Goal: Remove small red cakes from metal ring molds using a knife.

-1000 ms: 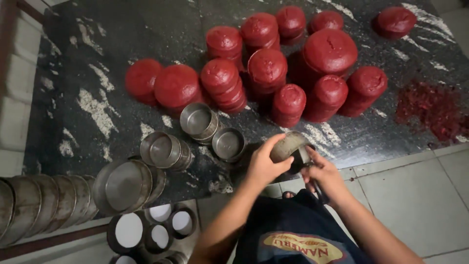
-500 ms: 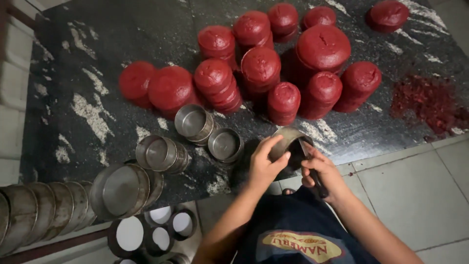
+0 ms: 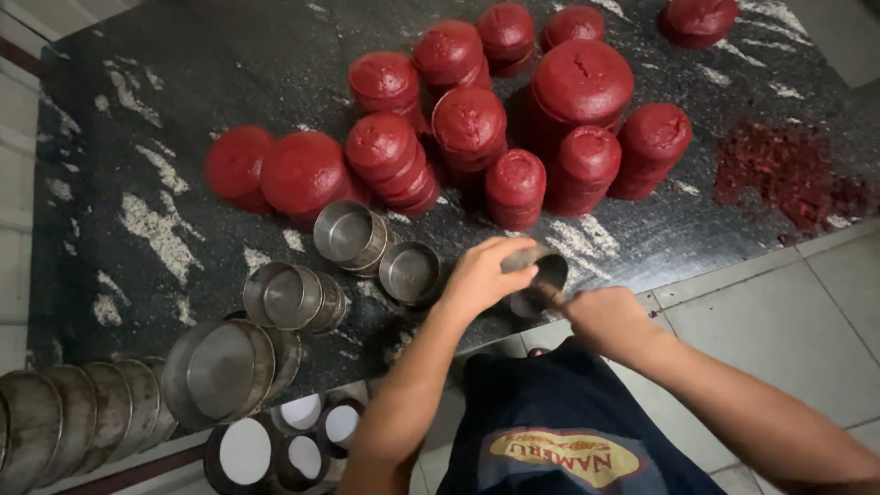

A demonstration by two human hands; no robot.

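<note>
A dark speckled stone bench [image 3: 137, 110] fills most of the view, with pale floor tiles [image 3: 788, 312] to its right. Across the far half of the bench stand many round red cakes [image 3: 469, 124], several stacked in columns, the broadest one [image 3: 583, 81] near the middle; a patch of red crumbs [image 3: 779, 174] lies at the right. On the near left, empty round metal tins [image 3: 220, 371] lie in an overlapping row, with smaller empty tins [image 3: 353, 236] further in, and paper-lined tins [image 3: 246, 451] below the bench edge.

At the near edge of the bench, the small round metal tin [image 3: 541, 272] is tipped on its side, its open mouth facing the right. The left hand [image 3: 484, 277] is wrapped over its top and wall, clamped on it. The right hand [image 3: 600, 316] sits just beside the mouth, closed on a thin tool [image 3: 547, 295] whose tip reaches the tin's rim; what kind of tool it is cannot be told.

The tin looks light, stiff and smooth-walled, likely a little slippery, so the curved wall is the sound place to grip. Any cake inside would probably be soft and crumbly; whether there is one is hidden
</note>
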